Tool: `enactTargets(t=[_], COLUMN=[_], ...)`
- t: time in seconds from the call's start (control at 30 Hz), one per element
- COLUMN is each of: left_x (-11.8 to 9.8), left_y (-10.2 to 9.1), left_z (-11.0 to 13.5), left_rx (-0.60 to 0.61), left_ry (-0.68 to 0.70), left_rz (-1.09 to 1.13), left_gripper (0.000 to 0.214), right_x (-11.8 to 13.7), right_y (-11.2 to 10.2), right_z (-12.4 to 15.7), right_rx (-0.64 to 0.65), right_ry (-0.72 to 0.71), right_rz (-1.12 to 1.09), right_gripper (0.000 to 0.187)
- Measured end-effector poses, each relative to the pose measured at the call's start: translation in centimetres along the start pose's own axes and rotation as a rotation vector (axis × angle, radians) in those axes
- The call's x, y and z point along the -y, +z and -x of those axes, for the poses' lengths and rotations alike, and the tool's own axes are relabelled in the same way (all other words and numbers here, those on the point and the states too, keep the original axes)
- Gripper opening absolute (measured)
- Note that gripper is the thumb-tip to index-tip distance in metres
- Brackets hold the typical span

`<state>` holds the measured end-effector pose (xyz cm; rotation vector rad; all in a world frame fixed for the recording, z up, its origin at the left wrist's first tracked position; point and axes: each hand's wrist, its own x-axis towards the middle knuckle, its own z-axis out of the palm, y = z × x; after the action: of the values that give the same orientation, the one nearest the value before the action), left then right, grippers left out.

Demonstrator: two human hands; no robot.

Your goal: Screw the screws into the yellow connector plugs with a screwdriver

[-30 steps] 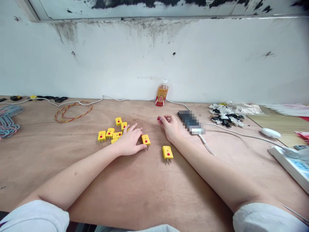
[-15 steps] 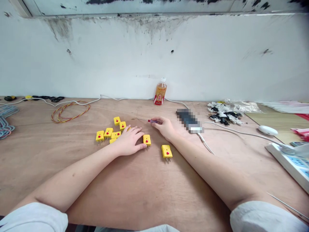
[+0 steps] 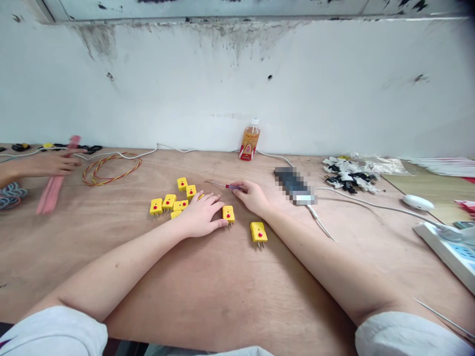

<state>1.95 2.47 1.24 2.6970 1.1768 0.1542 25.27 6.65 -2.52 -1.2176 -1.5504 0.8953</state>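
Note:
My left hand (image 3: 202,216) lies palm down with its fingers spread, partly covering several yellow two-pin plugs (image 3: 169,202) with red dots. Its thumb reaches the lower edge of another yellow plug (image 3: 228,214) on its right. My right hand (image 3: 252,197) pinches the handle of a thin screwdriver (image 3: 233,187), whose shaft points left along the table. Nearer to me, below the right wrist, a separate yellow plug (image 3: 259,233) rests with its pins toward me.
At the left, a co-worker's hand (image 3: 55,163) holds a blurred pink strip (image 3: 55,188). Red and yellow wire (image 3: 92,173) lies coiled nearby. A bottle (image 3: 250,142) stands by the wall. On the right are a phone (image 3: 287,179), black and white pieces (image 3: 349,179) and a power strip (image 3: 441,242).
A co-worker's hand with a pink strip has come in from the left. My hands hold nearly the same pose; the whole view has shifted slightly.

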Motion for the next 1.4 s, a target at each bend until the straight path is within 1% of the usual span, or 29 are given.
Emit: enactTargets(t=[0.13, 0.27, 0.4, 0.5, 0.57, 0.67, 0.7, 0.77, 0.9, 1.03, 1.2, 1.4], left_x=[0.1, 0.1, -0.1, -0.1, 0.1, 0.5, 0.6, 0.8, 0.9, 0.9, 1.5, 1.8], left_y=[0.1, 0.2, 0.0, -0.2, -0.2, -0.2, -0.1, 0.0, 0.1, -0.1, 0.0, 0.3], left_z=[0.0, 0.0, 0.1, -0.1, -0.3, -0.6, -0.6, -0.7, -0.7, -0.6, -0.8, -0.8], left_rx=[-0.01, -0.01, 0.004, -0.008, -0.062, -0.195, -0.231, -0.267, -0.279, -0.274, -0.302, -0.322], left_ry=[-0.003, -0.001, -0.008, -0.026, -0.071, -0.181, -0.216, -0.265, -0.306, -0.292, -0.28, -0.273], left_rz=[0.018, 0.014, 0.022, 0.085, 0.184, 0.374, 0.42, 0.463, 0.484, 0.527, 0.593, 0.673], left_gripper=[0.061, 0.061, 0.063, 0.064, 0.057, 0.043, 0.039, 0.036, 0.042, 0.044, 0.03, 0.021], right_x=[0.3, 0.8, 1.1, 0.9, 0.7, 0.4, 0.4, 0.4, 0.7, 1.0, 1.2, 1.1], right_y=[-0.1, -0.4, -0.8, -1.2, -1.5, -1.9, -2.0, -2.1, -2.0, -1.9, -1.8, -1.7], right_z=[0.1, 0.2, 0.2, 0.0, -0.2, -0.4, -0.4, -0.4, -0.2, 0.0, 0.2, 0.2], right_rx=[-0.008, -0.015, -0.072, -0.113, -0.123, -0.133, -0.135, -0.125, -0.071, -0.026, 0.004, 0.008], right_ry=[0.055, 0.156, 0.219, 0.255, 0.275, 0.298, 0.302, 0.298, 0.264, 0.259, 0.245, 0.238], right_rz=[-0.109, -0.309, -0.5, -0.598, -0.634, -0.683, -0.697, -0.709, -0.671, -0.65, -0.621, -0.602], right_gripper=[0.016, 0.02, 0.023, 0.025, 0.025, 0.026, 0.026, 0.026, 0.029, 0.031, 0.036, 0.037])
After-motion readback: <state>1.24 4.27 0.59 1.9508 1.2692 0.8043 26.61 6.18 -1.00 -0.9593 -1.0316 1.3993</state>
